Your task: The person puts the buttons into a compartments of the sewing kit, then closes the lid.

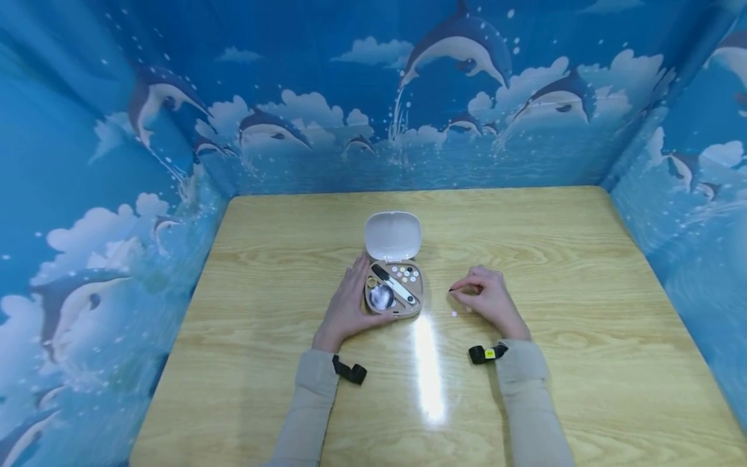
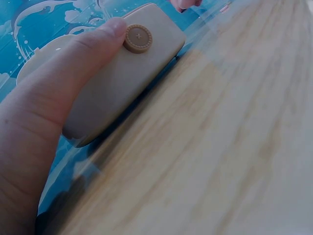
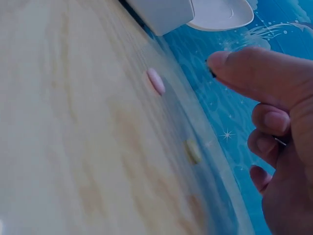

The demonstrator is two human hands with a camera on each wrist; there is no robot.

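A small sewing kit box (image 1: 413,310) stands with its lid raised. My left hand (image 1: 349,301) holds it, fingers along the left side and thumb on the front. In the left wrist view the thumb lies beside the box's round clasp button (image 2: 139,38). Inside are small round buttons (image 1: 405,274), a white tool with a dark end (image 1: 399,285), a shiny round disc (image 1: 382,297) and a gold ring-like piece (image 1: 372,282). Right of the box, my right hand (image 1: 487,299) pinches a small black button (image 3: 212,74), mostly hidden by thumb and forefinger.
On the table (image 1: 280,259) below my right hand lie a pink button (image 3: 155,82) and a yellowish button (image 3: 192,151). The box's white lid (image 1: 393,236) leans back. A dolphin-print curtain (image 1: 362,97) encloses the table's back and sides.
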